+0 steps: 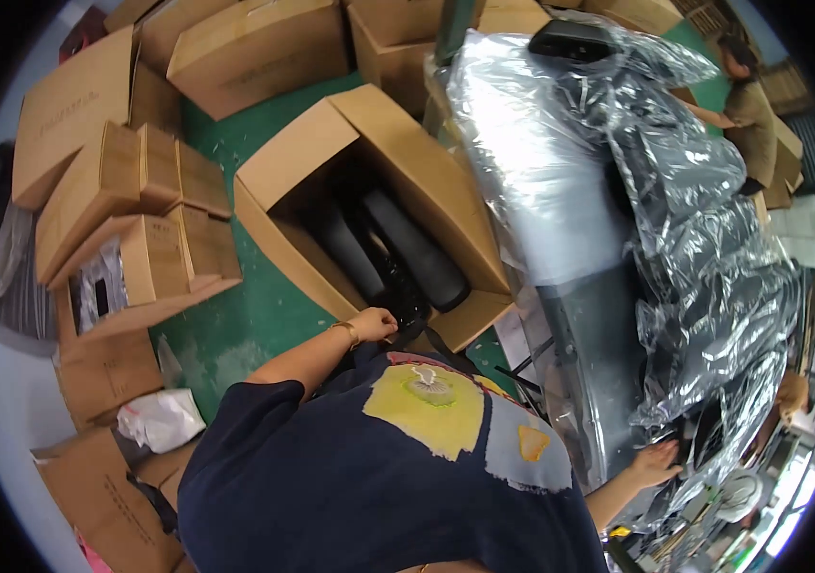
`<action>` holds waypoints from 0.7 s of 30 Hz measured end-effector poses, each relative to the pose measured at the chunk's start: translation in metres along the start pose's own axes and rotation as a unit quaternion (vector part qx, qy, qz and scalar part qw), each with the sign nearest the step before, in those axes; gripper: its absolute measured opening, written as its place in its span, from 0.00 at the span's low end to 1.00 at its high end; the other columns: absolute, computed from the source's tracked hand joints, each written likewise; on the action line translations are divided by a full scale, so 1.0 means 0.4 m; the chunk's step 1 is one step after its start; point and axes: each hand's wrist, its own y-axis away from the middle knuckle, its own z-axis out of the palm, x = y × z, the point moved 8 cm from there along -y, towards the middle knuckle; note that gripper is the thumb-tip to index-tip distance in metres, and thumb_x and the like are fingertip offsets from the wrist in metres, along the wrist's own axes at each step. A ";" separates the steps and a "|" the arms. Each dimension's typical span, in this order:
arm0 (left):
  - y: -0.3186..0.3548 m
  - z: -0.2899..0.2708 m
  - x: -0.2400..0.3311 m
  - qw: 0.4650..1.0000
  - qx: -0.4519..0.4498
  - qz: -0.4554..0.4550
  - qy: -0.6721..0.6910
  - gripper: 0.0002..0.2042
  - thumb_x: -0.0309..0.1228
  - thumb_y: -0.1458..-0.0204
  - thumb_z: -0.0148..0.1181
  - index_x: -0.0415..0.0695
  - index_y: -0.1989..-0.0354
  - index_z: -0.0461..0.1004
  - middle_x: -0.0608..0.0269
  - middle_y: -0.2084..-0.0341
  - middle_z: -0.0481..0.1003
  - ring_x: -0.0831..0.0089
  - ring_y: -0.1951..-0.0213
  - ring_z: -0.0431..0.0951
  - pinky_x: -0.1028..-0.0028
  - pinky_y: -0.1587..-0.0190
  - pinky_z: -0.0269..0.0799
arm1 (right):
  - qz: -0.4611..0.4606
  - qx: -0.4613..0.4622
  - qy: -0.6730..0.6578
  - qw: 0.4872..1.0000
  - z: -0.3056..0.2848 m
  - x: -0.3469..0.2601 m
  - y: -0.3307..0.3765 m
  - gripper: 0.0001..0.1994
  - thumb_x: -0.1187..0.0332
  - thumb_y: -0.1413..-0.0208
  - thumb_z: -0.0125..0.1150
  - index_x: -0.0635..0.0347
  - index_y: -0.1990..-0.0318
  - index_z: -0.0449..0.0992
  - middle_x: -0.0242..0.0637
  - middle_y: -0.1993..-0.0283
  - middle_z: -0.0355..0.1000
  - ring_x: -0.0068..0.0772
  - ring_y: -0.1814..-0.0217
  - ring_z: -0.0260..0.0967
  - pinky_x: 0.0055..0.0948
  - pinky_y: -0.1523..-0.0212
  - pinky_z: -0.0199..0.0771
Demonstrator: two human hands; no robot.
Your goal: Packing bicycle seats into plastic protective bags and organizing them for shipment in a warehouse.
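Head view: looks down over the person's dark shirt point(369, 477), which fills the lower middle.
Left hand point(374, 325): at the near edge of the open cardboard box point(446, 191), fingers curled down onto a black part point(407, 310) just inside — whether they pinch it or only press on it I cannot tell.
Right hand point(654, 465): fingers spread, lying flat on the grey table point(589, 344) beside the silver plastic sheet point(704, 258).
Doing it well: I judge a firm full-hand grip on the black part works best, lifted straight up so it clears the box flap; the right hand braces the body meanwhile.
Black rolls point(417, 248): lie slanted deep in the box, side by side.
Hard to see: the left fingertips — hidden behind the shirt and box edge; whatever lies under the silver sheet; the smaller boxes point(140, 229) at left show little of their contents.
Far: another person point(747, 105) works at the table's end.
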 end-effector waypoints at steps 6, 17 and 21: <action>-0.047 -0.027 -0.116 0.993 0.059 -0.061 0.085 0.09 0.32 0.50 0.56 0.41 0.65 0.75 0.62 0.75 0.76 0.74 0.73 0.75 0.73 0.69 0.72 | 0.369 -0.003 0.366 0.854 0.119 0.474 0.341 0.07 0.63 0.45 0.55 0.54 0.69 0.70 0.28 0.79 0.65 0.20 0.81 0.61 0.17 0.83 0.60; 0.065 0.040 -0.320 0.960 0.164 -0.219 -0.052 0.27 0.39 0.56 0.62 0.47 0.46 0.64 0.48 0.44 0.57 0.49 0.43 0.58 0.55 0.46 0.62 | 0.613 -0.366 0.481 0.508 0.295 1.378 0.640 0.15 0.65 0.45 0.57 0.58 0.52 0.69 0.37 0.60 0.73 0.27 0.62 0.72 0.28 0.64 0.75; 0.099 0.154 -0.399 0.932 0.000 -0.352 -0.086 0.47 0.53 0.61 0.63 0.53 0.34 0.43 0.48 0.38 0.50 0.48 0.36 0.48 0.43 0.42 0.53 | 0.647 -0.287 0.550 0.443 0.121 1.689 0.706 0.28 0.62 0.49 0.63 0.57 0.42 0.61 0.41 0.49 0.67 0.33 0.52 0.68 0.33 0.58 0.75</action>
